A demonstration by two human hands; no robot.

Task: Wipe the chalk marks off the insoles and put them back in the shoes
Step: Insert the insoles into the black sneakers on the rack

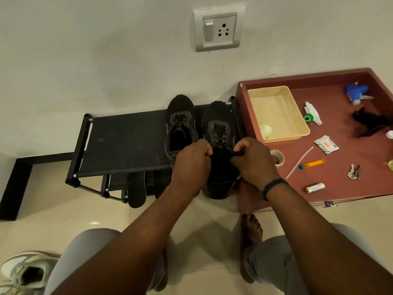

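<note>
Two black shoes stand on a black shoe rack [125,143]. The left shoe [180,124] stands alone with its opening showing. The right shoe [219,133] is tilted toward me over the rack's front edge. My left hand [194,161] grips its collar on the left side. My right hand [253,160] pinches its collar or tongue on the right. A black insole [136,189] lies on the lower shelf, sticking out in front. A second dark insole-like shape [160,184] lies beside it, partly hidden by my left arm.
A maroon low table [340,173] stands right of the rack with a cream tray [278,113], tape roll [278,158], keys, battery, spray nozzle and black cloth [370,122]. A white sneaker [23,273] lies at bottom left. My bare foot [251,231] is on the tiled floor.
</note>
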